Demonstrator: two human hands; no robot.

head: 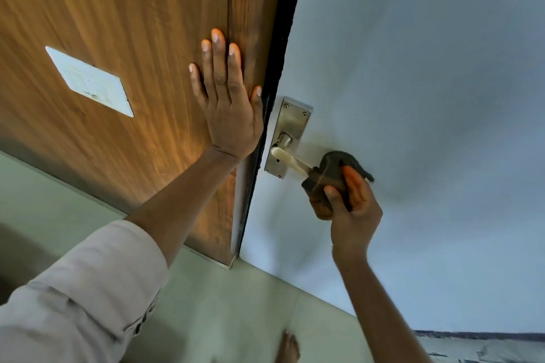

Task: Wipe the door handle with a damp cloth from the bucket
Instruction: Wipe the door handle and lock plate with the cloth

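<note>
Here, head view: right hand [351,209] has fingers [352,183] clamped on dark cloth [330,174], cloth wrapped over free end of door handle [290,160]. Handle projects from steel backplate [290,130] on pale door [413,97], beside black door edge [280,53]. Left hand [228,97] flat on wooden panel [118,38], fingers spread, holding nothing. Bucket not in view. Risks: cloth bunched at tip only, so lever neck near backplate may stay unwiped; downward pressure could depress lever; door may swing if left-hand bracing slackens.
</note>
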